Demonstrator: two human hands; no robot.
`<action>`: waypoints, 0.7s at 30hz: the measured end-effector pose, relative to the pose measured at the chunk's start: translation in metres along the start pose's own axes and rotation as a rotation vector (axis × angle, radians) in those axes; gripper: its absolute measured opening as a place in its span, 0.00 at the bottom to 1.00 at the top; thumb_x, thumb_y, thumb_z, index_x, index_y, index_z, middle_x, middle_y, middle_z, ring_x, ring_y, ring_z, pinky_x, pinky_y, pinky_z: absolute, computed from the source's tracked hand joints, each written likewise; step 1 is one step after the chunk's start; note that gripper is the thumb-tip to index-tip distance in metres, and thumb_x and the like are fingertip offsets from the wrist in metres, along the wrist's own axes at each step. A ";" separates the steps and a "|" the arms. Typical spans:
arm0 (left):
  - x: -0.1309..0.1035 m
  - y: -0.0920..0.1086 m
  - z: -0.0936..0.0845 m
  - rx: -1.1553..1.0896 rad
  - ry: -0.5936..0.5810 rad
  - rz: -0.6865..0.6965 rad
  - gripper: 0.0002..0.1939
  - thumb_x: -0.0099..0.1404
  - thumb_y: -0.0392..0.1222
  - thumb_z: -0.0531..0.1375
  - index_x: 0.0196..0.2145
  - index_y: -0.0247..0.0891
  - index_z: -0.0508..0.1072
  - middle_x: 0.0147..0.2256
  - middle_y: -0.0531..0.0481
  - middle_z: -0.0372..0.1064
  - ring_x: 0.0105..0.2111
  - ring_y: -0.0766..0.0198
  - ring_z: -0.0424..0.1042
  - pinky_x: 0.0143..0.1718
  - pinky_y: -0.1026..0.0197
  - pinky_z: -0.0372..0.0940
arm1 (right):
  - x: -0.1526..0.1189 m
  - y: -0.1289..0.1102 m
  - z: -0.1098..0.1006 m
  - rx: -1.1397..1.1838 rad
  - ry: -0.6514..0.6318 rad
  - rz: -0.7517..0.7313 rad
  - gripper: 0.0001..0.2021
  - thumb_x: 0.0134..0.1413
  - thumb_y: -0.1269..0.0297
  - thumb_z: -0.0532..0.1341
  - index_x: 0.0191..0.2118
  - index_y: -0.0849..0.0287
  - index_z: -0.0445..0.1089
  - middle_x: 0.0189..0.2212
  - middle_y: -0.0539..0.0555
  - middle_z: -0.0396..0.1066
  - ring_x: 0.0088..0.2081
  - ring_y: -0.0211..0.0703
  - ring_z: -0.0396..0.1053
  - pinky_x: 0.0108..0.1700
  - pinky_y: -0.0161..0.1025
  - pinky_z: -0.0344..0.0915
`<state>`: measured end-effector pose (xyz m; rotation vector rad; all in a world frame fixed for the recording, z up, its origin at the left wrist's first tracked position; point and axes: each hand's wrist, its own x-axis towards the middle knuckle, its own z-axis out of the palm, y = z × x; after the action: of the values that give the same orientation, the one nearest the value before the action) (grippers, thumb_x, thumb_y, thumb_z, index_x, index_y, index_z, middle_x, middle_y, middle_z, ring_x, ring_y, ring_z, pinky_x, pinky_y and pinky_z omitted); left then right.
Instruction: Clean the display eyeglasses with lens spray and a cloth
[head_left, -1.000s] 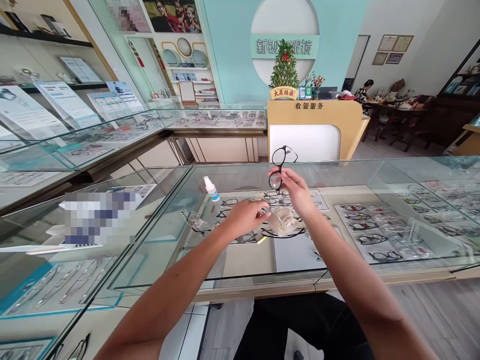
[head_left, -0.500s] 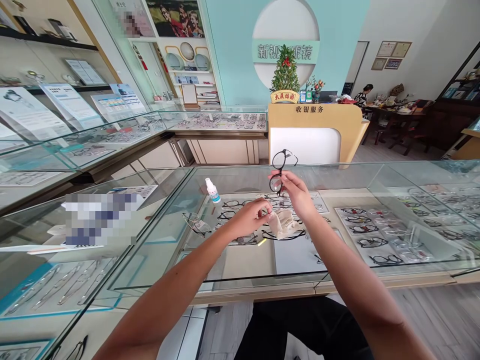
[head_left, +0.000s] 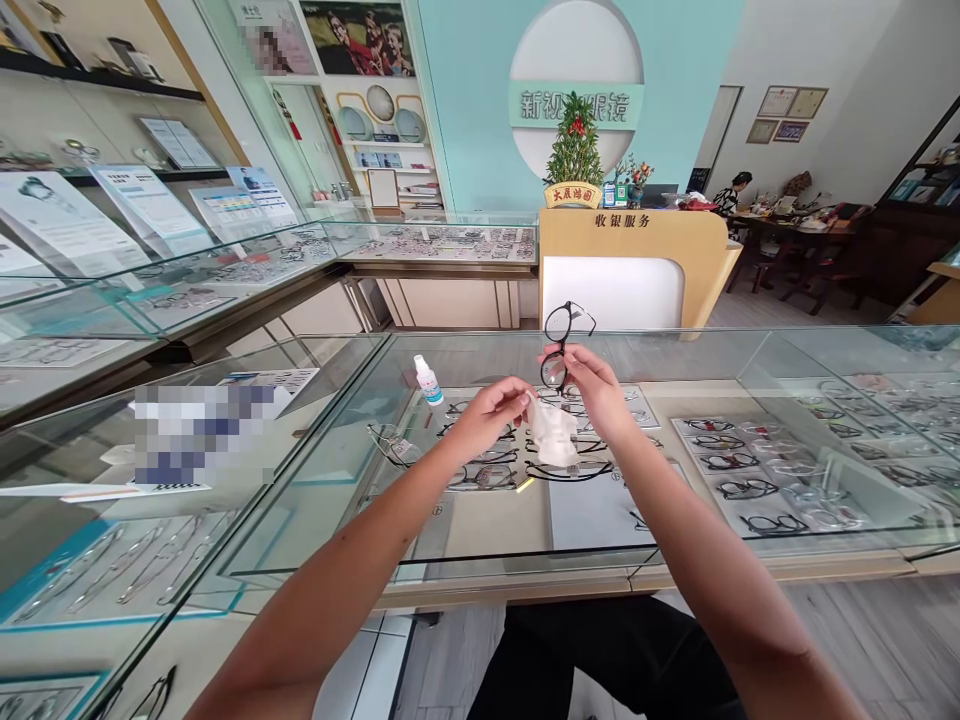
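Note:
My right hand (head_left: 596, 385) is closed on a pair of black-rimmed eyeglasses (head_left: 556, 325), holding them upright on end above the glass counter by the lower lens rim. Just left of it, my left hand (head_left: 491, 412) pinches a corner of a thin whitish cloth (head_left: 553, 438), which hangs down crumpled over the counter. A small white spray bottle (head_left: 428, 380) with a blue and pink label stands on the glass, left of my left hand. Below the cloth, several frames lie in the display case, among them a dark pair (head_left: 570, 472).
The glass counter (head_left: 480, 560) stretches across in front of me. On its left lies a stack of papers (head_left: 202, 435), partly blurred out. More eyeglasses on a tray (head_left: 739, 475) show under the glass to the right. Beyond stands a cashier desk (head_left: 630, 240); a person (head_left: 731, 195) sits far right.
My left hand has moved slightly up and left, and the cloth now hangs down from its fingers instead of being bunched. The glasses in my right hand have hardly moved.

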<state>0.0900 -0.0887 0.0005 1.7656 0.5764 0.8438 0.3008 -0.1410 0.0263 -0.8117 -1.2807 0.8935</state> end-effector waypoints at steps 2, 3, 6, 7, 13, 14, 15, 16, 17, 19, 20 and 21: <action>0.000 0.005 -0.004 -0.113 0.076 0.018 0.26 0.69 0.67 0.69 0.43 0.40 0.78 0.38 0.49 0.74 0.38 0.62 0.71 0.42 0.59 0.69 | -0.001 -0.001 0.002 -0.013 -0.021 -0.006 0.18 0.68 0.44 0.65 0.48 0.51 0.82 0.47 0.54 0.82 0.42 0.47 0.69 0.45 0.43 0.64; -0.001 0.007 -0.006 -0.173 0.115 0.026 0.26 0.67 0.67 0.71 0.43 0.40 0.78 0.42 0.48 0.75 0.40 0.61 0.72 0.44 0.59 0.70 | -0.002 -0.001 0.003 -0.022 -0.035 -0.006 0.18 0.68 0.43 0.65 0.48 0.51 0.82 0.46 0.54 0.82 0.43 0.47 0.69 0.46 0.43 0.64; -0.001 0.013 -0.011 -0.315 0.205 0.033 0.26 0.62 0.65 0.75 0.42 0.41 0.78 0.50 0.46 0.75 0.45 0.59 0.73 0.44 0.59 0.71 | -0.006 -0.001 0.009 -0.044 -0.084 0.000 0.20 0.68 0.40 0.66 0.47 0.51 0.82 0.45 0.53 0.82 0.44 0.48 0.70 0.48 0.44 0.66; -0.001 0.014 -0.012 -0.345 0.218 0.029 0.26 0.61 0.64 0.76 0.42 0.42 0.78 0.51 0.46 0.74 0.45 0.59 0.73 0.43 0.59 0.71 | -0.007 0.000 0.011 -0.049 -0.104 0.005 0.21 0.67 0.39 0.66 0.47 0.51 0.82 0.45 0.53 0.81 0.45 0.48 0.70 0.50 0.44 0.67; -0.002 0.018 -0.013 -0.400 0.225 0.022 0.25 0.60 0.62 0.77 0.41 0.42 0.77 0.52 0.47 0.72 0.44 0.60 0.73 0.42 0.59 0.72 | -0.013 0.006 0.021 -0.119 -0.145 -0.066 0.24 0.69 0.35 0.64 0.49 0.49 0.83 0.50 0.55 0.76 0.51 0.50 0.71 0.55 0.46 0.68; -0.003 0.018 -0.013 -0.388 0.223 0.020 0.25 0.60 0.63 0.77 0.42 0.42 0.78 0.52 0.47 0.73 0.43 0.60 0.73 0.41 0.59 0.71 | -0.013 0.007 0.022 -0.134 -0.140 -0.087 0.24 0.70 0.35 0.63 0.49 0.49 0.83 0.50 0.55 0.75 0.52 0.51 0.71 0.55 0.46 0.68; -0.004 0.018 -0.012 -0.374 0.221 0.017 0.25 0.61 0.63 0.76 0.42 0.42 0.78 0.51 0.47 0.73 0.42 0.61 0.72 0.40 0.60 0.71 | -0.014 0.007 0.023 -0.144 -0.139 -0.105 0.23 0.70 0.35 0.63 0.49 0.49 0.83 0.51 0.56 0.74 0.54 0.51 0.71 0.55 0.47 0.69; -0.004 0.018 -0.011 -0.359 0.223 0.016 0.25 0.62 0.64 0.76 0.43 0.43 0.78 0.50 0.48 0.73 0.41 0.62 0.71 0.39 0.61 0.69 | -0.015 0.007 0.024 -0.149 -0.138 -0.118 0.23 0.71 0.36 0.63 0.50 0.48 0.83 0.51 0.56 0.73 0.55 0.52 0.70 0.54 0.46 0.69; -0.005 0.018 -0.009 -0.346 0.228 0.018 0.25 0.63 0.64 0.75 0.43 0.43 0.78 0.50 0.48 0.74 0.40 0.62 0.71 0.38 0.62 0.68 | -0.015 0.008 0.026 -0.148 -0.136 -0.125 0.22 0.72 0.36 0.62 0.50 0.48 0.82 0.50 0.56 0.73 0.55 0.52 0.70 0.54 0.46 0.70; -0.007 0.018 -0.006 -0.327 0.250 0.025 0.25 0.63 0.65 0.75 0.44 0.43 0.78 0.49 0.49 0.74 0.39 0.63 0.70 0.36 0.63 0.66 | -0.017 0.008 0.029 -0.135 -0.130 -0.129 0.22 0.72 0.37 0.62 0.51 0.47 0.82 0.50 0.56 0.73 0.52 0.51 0.70 0.51 0.45 0.70; -0.007 0.019 -0.004 -0.325 0.262 0.029 0.25 0.63 0.65 0.75 0.45 0.44 0.77 0.49 0.49 0.74 0.39 0.63 0.70 0.36 0.63 0.66 | -0.019 0.008 0.030 -0.126 -0.128 -0.128 0.21 0.73 0.37 0.62 0.52 0.47 0.82 0.49 0.55 0.73 0.49 0.49 0.71 0.49 0.45 0.70; -0.008 0.019 -0.002 -0.328 0.272 0.030 0.26 0.63 0.65 0.75 0.46 0.45 0.76 0.49 0.50 0.74 0.39 0.63 0.71 0.36 0.63 0.66 | -0.020 0.008 0.031 -0.119 -0.127 -0.126 0.21 0.73 0.38 0.62 0.52 0.47 0.82 0.49 0.55 0.73 0.46 0.47 0.70 0.48 0.44 0.69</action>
<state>0.0833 -0.0999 0.0164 1.3753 0.5524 1.1417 0.2674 -0.1546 0.0140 -0.7668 -1.4914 0.7834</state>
